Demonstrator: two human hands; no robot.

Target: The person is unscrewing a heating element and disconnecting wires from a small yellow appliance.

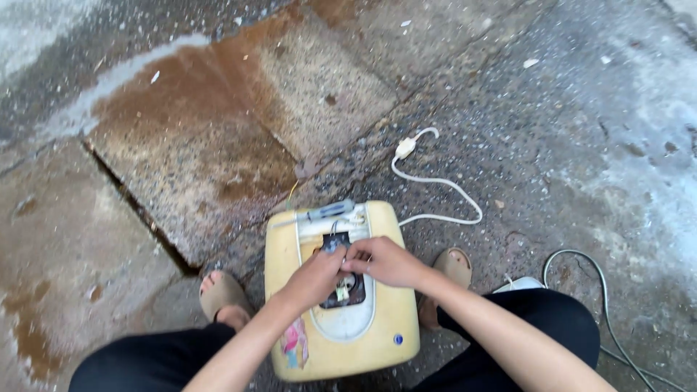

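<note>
The yellow appliance housing (pixel 341 290) sits on the wet stone ground between my knees, its pale panel up and a dark opening (pixel 343 279) cut into that panel, with small wires and a component showing inside. I judge the shell to be light, stiff plastic: smooth, probably slick in the damp, and likely to rock if I press off-centre. The safest hold looks to be on its rounded outer edges, not on the thin rim of the opening. The parts inside look delicate, so I would pinch them lightly and pull straight.

My left hand (pixel 316 276) reaches into the opening, fingers curled down around something small there; what exactly they grip is hidden. My right hand (pixel 385 263) meets it from the other side, fingertips pinched together at the same spot, touching the left.

A screwdriver (pixel 319 213) with a bluish handle lies across the housing's far edge. A white power cord (pixel 443 190) trails from the housing's far right corner over the ground, ending in a plug. Beside my right knee runs a grey cable (pixel 592 272). My sandalled feet (pixel 221 294) flank the housing.
</note>
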